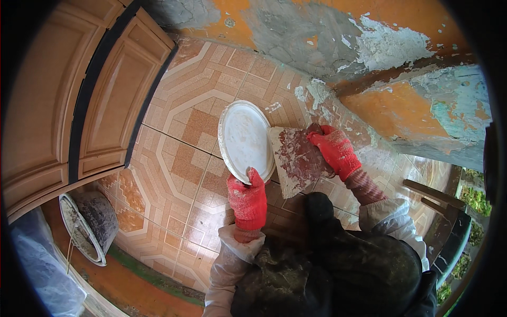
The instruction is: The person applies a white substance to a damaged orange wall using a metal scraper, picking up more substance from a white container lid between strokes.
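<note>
**Ann:** Patterned tile floor (179, 158) fills the middle, with a peeling orange wall (401, 100) at the far right and wooden door panels (79, 95) on the left.

**Bo:** And the hands?

**Ann:** Left hand (247, 201), red-gloved, pinches the near rim of a round white lid (244, 140), thumb on top, fingers curled under. It's tilted like a palette, probably to keep plaster within reach.

**Bo:** The right?

**Ann:** Right hand (334, 150), also gloved, has its fingers wrapped tight around the handle of a broad putty knife (297, 161). The smeared blade lies just right of the lid, its edge touching the rim, seemingly scraping.

**Bo:** Anything else?

**Ann:** A dirty bucket (90, 224) sits near left, well apart.
</note>
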`<action>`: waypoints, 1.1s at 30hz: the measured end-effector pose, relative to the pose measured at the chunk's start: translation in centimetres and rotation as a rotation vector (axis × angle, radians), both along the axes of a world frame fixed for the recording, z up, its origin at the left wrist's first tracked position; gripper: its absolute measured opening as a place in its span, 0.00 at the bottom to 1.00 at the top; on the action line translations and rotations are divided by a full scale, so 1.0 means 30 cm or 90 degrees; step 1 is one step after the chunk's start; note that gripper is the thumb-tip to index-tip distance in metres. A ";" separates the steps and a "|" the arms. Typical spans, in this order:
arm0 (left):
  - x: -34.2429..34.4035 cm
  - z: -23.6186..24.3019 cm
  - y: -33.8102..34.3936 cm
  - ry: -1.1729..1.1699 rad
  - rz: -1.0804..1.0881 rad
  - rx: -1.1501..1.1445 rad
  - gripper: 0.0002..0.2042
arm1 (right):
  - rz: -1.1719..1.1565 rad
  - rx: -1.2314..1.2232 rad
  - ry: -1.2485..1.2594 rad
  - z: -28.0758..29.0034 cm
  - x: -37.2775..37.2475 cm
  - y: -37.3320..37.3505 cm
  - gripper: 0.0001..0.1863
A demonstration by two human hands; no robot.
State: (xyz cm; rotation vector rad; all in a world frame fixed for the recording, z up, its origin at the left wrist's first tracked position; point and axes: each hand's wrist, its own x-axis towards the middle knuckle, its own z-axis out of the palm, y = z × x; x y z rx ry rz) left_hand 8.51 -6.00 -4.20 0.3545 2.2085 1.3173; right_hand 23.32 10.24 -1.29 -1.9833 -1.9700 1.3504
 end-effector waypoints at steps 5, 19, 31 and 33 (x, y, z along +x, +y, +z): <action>-0.024 0.090 0.033 -0.234 0.010 0.037 0.14 | 0.001 0.014 0.040 -0.002 -0.004 0.065 0.23; -0.090 0.121 0.011 -0.250 -0.080 -0.010 0.14 | 0.040 0.058 0.032 0.009 -0.016 0.130 0.23; -0.240 0.133 0.045 -0.212 -0.257 -0.117 0.15 | 0.108 0.129 0.130 -0.038 0.010 0.165 0.20; -0.268 0.125 0.059 -0.229 -0.264 -0.120 0.15 | 0.120 0.131 0.147 -0.009 0.007 0.173 0.20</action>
